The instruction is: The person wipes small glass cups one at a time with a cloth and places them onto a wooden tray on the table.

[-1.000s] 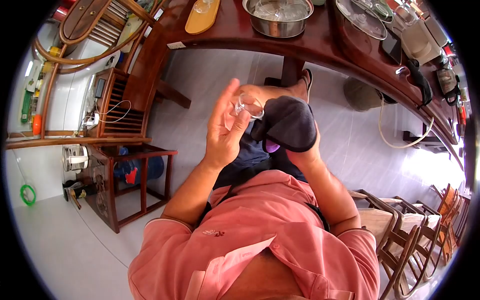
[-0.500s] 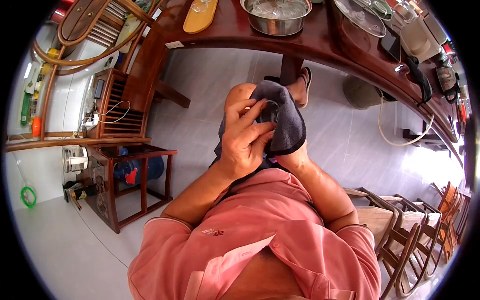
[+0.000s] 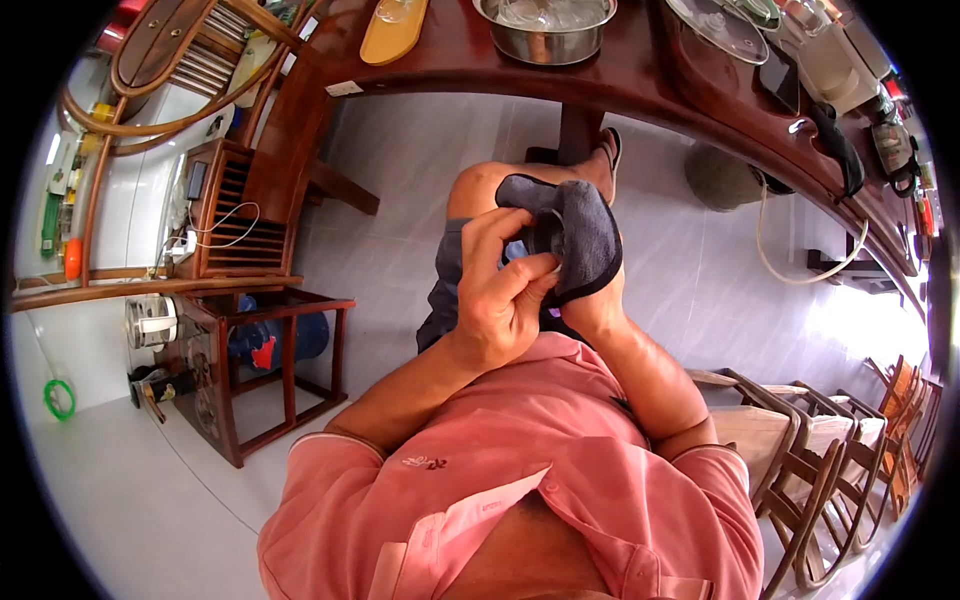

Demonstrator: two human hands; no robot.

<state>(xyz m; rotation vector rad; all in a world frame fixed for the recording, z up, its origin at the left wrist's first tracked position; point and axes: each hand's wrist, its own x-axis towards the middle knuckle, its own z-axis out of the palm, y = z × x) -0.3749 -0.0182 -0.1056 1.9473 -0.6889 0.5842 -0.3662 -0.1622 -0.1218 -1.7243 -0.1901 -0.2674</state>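
Between my hands, over my lap, is a dark grey cloth [image 3: 592,240] with a black edge. A small clear round piece, which looks like a glass cup [image 3: 546,232], sits in the cloth's fold; most of it is hidden. My left hand [image 3: 500,290] is closed, its thumb and fingertips pinching at the clear piece's rim. From the other side, my right hand [image 3: 598,300] grips the cloth, with its fingers mostly covered by it.
On the dark red wooden table [image 3: 440,80] ahead stand a steel basin [image 3: 545,45] with clear glassware, a yellow tray [image 3: 393,35], a glass lid [image 3: 720,30] and a phone [image 3: 783,80]. A bucket [image 3: 722,180] is under the table. Folding chairs [image 3: 790,440] stand at right.
The cloth has turned and shifted slightly right, its far flap now spreading to the left. My left hand has moved a little right and down with its fingers still at the clear piece.
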